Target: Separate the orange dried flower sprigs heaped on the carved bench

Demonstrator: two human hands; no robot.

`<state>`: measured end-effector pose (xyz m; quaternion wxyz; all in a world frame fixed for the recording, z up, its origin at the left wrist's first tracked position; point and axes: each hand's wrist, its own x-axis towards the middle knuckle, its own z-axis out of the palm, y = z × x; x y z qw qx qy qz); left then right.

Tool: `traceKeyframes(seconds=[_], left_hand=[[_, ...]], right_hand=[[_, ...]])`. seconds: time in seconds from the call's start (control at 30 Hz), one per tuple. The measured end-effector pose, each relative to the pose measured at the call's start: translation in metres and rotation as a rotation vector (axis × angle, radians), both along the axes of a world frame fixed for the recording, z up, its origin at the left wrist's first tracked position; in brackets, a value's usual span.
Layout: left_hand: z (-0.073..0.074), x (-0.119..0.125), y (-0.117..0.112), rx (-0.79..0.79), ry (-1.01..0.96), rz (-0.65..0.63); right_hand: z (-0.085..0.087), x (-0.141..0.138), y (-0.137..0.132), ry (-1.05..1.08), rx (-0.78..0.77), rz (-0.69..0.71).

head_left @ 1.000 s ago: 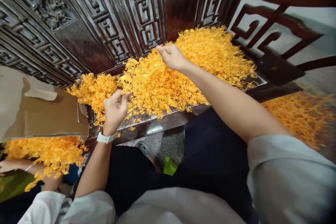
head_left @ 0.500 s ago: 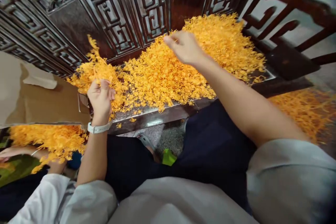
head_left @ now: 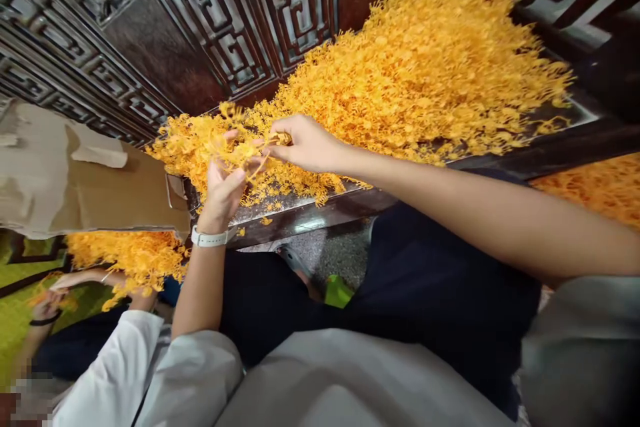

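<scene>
My left hand (head_left: 225,190), with a pale watch strap at the wrist, holds a tangled yellow-orange plastic sprig (head_left: 240,150) over the left end of the bench. Its fingers are partly curled and half hidden by the strands. My right hand (head_left: 303,143) has come in from the right, thumb and fingertips pinched on a stem of that sprig, close to the left fingers. Behind both hands spreads a large heap of small yellow-orange plastic pieces (head_left: 425,73), each with thin branching tips.
The dark wooden bench (head_left: 320,212) has a carved back (head_left: 210,20). A torn cardboard box (head_left: 115,200) stands at left. Beside me a co-worker's hands (head_left: 55,293) handle similar strands near another yellow pile (head_left: 145,260). More orange pieces (head_left: 595,187) lie at right; a green item (head_left: 339,291) is on the floor.
My right hand has moved left from above the heap to the sprig in my left hand and grips its stem. The sprig is lower and more tilted. The view has shifted slightly.
</scene>
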<state>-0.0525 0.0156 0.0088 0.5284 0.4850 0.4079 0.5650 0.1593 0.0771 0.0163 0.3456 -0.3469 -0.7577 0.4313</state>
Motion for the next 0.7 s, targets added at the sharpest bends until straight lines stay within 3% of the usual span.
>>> traceKeyframes(seconds=[0.07, 0.13, 0.33, 0.47, 0.6, 0.63, 0.7], left_hand=[[-0.001, 0.007, 0.001, -0.018, 0.014, 0.085], [-0.002, 0.009, 0.006, -0.016, 0.003, 0.197], [-0.002, -0.001, 0.026, -0.085, -0.072, 0.477], [-0.002, 0.002, 0.026, -0.2, -0.102, 0.466], [-0.004, -0.01, 0.028, -0.233, -0.142, 0.431], [-0.003, -0.019, 0.032, -0.224, -0.144, 0.407], [0.0, -0.043, 0.045, -0.203, -0.108, 0.347]], right_hand=[[0.001, -0.004, -0.007, -0.025, 0.021, -0.025], [0.003, -0.009, -0.015, -0.01, -0.076, -0.006], [0.009, -0.023, -0.047, 0.187, -0.692, 0.183], [0.013, -0.032, -0.061, 0.272, -0.903, 0.23], [0.008, -0.034, -0.063, 0.286, -0.957, 0.329], [0.003, -0.034, -0.069, 0.252, -0.96, 0.405], [-0.013, -0.035, -0.089, 0.086, -0.962, 0.705]])
